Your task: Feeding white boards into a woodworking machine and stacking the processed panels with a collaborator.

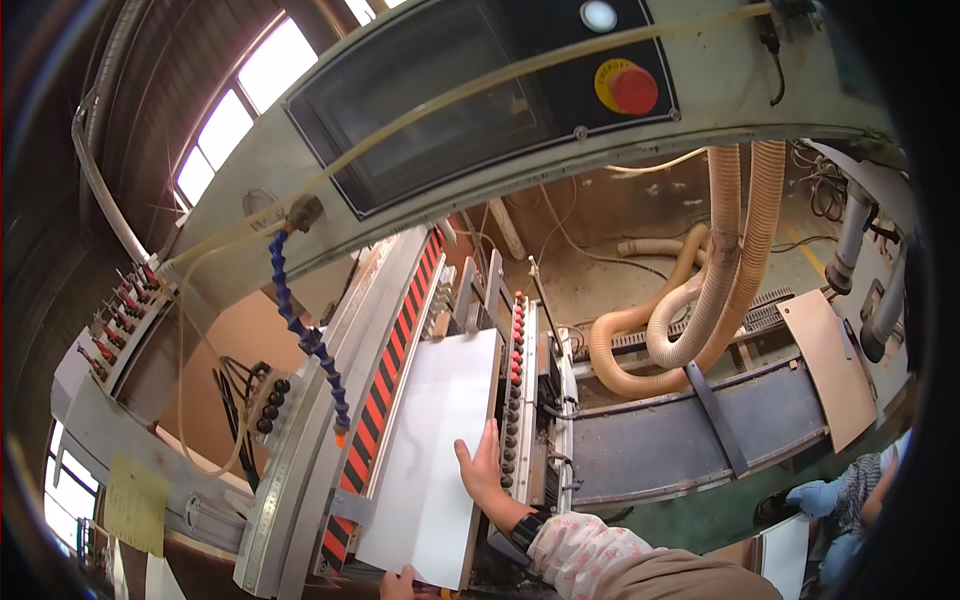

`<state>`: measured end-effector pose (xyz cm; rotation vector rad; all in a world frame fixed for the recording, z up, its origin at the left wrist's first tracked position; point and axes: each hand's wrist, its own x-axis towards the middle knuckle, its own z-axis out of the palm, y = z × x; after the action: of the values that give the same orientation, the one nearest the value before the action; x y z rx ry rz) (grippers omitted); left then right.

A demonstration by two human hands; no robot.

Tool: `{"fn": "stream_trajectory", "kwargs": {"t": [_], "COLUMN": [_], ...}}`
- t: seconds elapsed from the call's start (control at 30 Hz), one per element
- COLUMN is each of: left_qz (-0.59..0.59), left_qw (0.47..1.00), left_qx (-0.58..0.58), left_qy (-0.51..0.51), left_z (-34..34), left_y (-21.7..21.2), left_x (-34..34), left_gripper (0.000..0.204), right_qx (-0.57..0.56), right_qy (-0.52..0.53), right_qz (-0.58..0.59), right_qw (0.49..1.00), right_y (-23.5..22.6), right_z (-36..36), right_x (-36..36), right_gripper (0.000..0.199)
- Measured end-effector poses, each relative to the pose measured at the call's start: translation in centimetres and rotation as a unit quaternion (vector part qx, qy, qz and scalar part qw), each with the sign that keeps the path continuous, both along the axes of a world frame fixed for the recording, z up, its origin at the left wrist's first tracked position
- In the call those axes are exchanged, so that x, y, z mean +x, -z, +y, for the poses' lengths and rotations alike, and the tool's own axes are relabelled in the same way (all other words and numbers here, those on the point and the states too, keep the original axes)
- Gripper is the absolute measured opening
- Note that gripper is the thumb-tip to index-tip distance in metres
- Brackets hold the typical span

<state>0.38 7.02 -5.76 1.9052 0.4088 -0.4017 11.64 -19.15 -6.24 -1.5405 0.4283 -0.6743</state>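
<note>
A long white panel (430,450) lies lengthwise in the machine, between a red-and-black striped rail (390,370) and a row of red and black round pads (515,370). My right hand (483,468) rests open along the panel's right edge, fingers stretched away from me and thumb apart. At the panel's near end my left hand (397,584) shows only in part, with its fingers closed on the edge. The rest of that hand is cut off by the lower border of the view.
Overhead crosses a beam with a dark screen (420,100) and a red emergency button (632,91). A blue segmented hose (300,325) hangs left of the panel. Ribbed ducts (725,260) loop at the back right. At the right edge, another person's blue-gloved hand (815,497) shows beside a white board (784,555).
</note>
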Motion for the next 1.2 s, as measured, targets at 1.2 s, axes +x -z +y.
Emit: {"fn": "stream_trajectory", "kwargs": {"t": [1.2], "left_qz": [-0.072], "left_qw": [0.993], "left_qx": [-0.069], "left_qy": [-0.063], "left_z": [-3.8], "left_y": [-5.4], "left_x": [-2.1], "left_gripper": [0.032], "right_qx": [0.033], "right_qy": [-0.112], "right_qz": [-0.088], "right_qw": [0.989], "right_y": [-1.2], "right_z": [-5.6], "right_x": [0.9], "right_gripper": [0.075]}}
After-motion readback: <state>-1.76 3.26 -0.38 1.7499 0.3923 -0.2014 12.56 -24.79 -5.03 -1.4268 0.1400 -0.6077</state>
